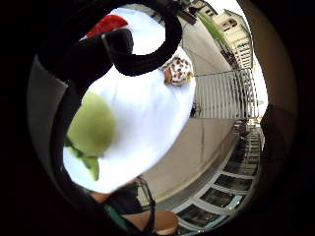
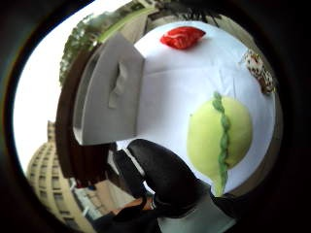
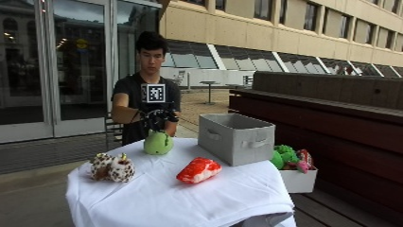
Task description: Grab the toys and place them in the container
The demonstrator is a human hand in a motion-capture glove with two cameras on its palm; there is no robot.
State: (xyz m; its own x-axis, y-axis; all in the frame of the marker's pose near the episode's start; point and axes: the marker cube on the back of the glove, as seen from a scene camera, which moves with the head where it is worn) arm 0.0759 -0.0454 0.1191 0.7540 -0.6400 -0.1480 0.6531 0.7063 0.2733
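Observation:
A green plush toy (image 3: 158, 143) sits on the white-clothed table (image 3: 176, 198) at its far edge, just in front of the person. My gloved right hand (image 3: 157, 120) hovers right above it with fingers loosely curved, holding nothing. From the palm, the green toy (image 2: 218, 133) (image 1: 91, 125) lies on the cloth a short way below my fingers (image 2: 165, 179). A red plush toy (image 3: 198, 170) (image 2: 182, 37) lies mid-table. A brown-spotted plush toy (image 3: 112, 167) (image 1: 178, 70) rests at the table's left side. The grey fabric container (image 3: 236, 137) (image 2: 114, 92) stands open-topped on the right.
A white box (image 3: 296, 179) with several colourful plush toys sits on a wooden bench beside the table, right of the grey container. Dark wooden benches run behind it. Glass doors and a paved yard lie behind the person.

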